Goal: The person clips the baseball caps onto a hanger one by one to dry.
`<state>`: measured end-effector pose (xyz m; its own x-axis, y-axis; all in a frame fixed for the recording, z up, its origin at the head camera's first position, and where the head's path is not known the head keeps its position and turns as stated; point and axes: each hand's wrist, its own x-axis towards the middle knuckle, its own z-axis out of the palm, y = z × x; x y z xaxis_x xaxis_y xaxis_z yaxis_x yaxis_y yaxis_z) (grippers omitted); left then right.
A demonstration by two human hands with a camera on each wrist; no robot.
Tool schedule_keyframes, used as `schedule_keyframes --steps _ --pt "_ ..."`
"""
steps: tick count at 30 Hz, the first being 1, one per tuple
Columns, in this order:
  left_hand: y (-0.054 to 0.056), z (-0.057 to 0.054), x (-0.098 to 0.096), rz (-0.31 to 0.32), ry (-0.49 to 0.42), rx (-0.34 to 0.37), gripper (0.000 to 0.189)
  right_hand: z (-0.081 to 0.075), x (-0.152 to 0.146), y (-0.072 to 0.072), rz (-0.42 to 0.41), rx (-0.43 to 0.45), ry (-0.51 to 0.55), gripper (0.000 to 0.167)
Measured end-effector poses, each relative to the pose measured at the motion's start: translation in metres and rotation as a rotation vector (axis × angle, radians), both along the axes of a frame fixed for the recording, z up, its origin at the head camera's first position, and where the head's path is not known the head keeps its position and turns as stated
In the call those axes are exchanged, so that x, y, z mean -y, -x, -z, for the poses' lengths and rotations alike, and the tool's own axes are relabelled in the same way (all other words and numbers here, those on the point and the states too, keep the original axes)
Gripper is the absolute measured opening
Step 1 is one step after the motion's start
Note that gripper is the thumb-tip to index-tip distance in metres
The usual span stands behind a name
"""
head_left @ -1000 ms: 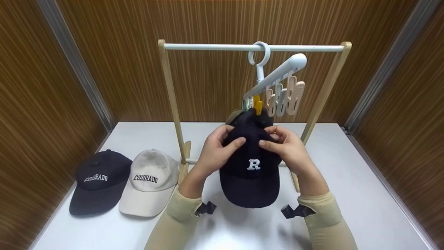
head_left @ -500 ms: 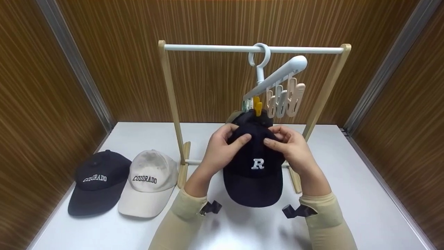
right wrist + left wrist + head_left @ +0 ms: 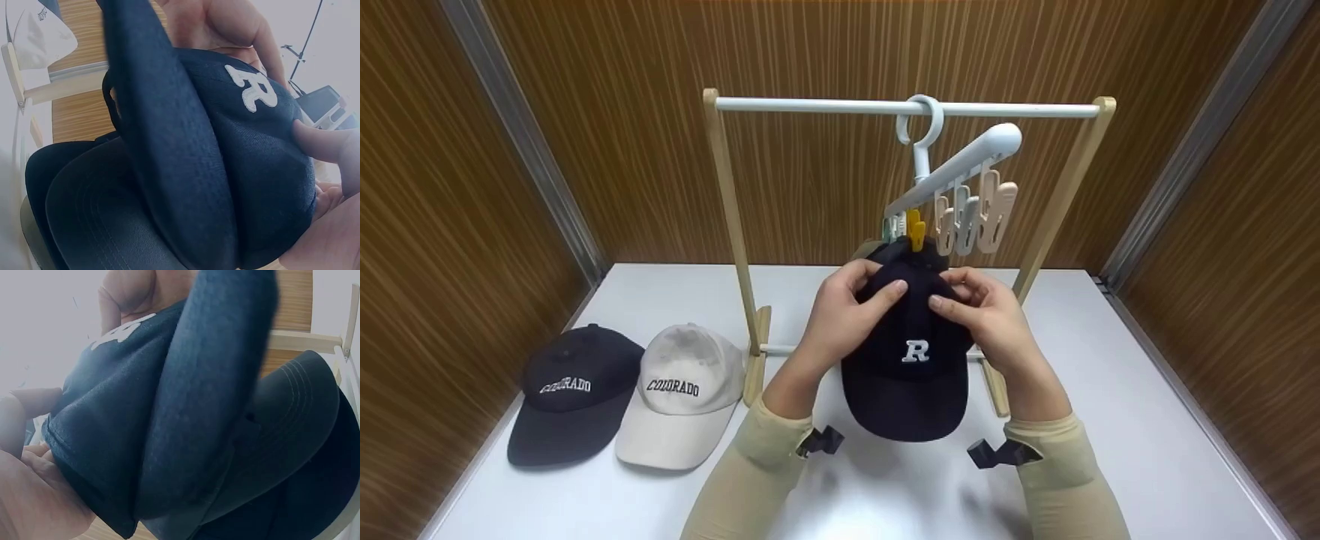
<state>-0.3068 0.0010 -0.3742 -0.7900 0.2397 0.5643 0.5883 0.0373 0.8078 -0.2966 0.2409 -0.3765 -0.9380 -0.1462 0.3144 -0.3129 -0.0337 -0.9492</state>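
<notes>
A dark navy baseball cap (image 3: 911,405) with a white letter R hangs upright between the hands, brim down, just below the hanger's clips. The left hand (image 3: 844,311) pinches one side of its crown, thumb on the front and fingers behind. On the other side, the right hand (image 3: 994,315) grips the crown the same way. Close behind hang more caps, among them a dark cap (image 3: 101,208) whose brim shows in the wrist views. A yellow clip (image 3: 916,231) sits right above the held cap, over the dark cap behind. The held cap's back is hidden.
A white hanger (image 3: 952,171) hooks over the rack's white bar (image 3: 825,106). Several pale clips (image 3: 966,221) dangle from its near end. On the table at left lie a black cap (image 3: 566,427) and a beige cap (image 3: 664,439). Wood-grain panels (image 3: 840,45) enclose the space.
The R cap has shifted slightly right and up toward the clips, both hands moving with it. The left thumb has come nearer the top of the crown.
</notes>
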Motion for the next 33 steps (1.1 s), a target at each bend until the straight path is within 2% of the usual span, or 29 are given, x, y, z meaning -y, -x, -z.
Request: schedule_keyframes --steps 8,15,24,33 --pt "0.001 -0.007 -0.001 -0.008 0.019 -0.018 0.021 -0.003 0.000 0.001 0.006 -0.007 -0.004 0.020" --pt "0.002 -0.011 0.001 -0.010 0.024 0.004 0.022 -0.009 0.000 0.002 0.011 -0.011 -0.022 0.019" --pt "0.001 -0.019 -0.001 0.032 0.008 0.014 0.023 -0.019 -0.001 0.002 0.011 -0.037 -0.014 0.019" --pt "0.000 -0.026 -0.003 0.013 0.022 0.005 0.022 -0.028 -0.001 0.001 0.021 -0.057 -0.026 0.018"
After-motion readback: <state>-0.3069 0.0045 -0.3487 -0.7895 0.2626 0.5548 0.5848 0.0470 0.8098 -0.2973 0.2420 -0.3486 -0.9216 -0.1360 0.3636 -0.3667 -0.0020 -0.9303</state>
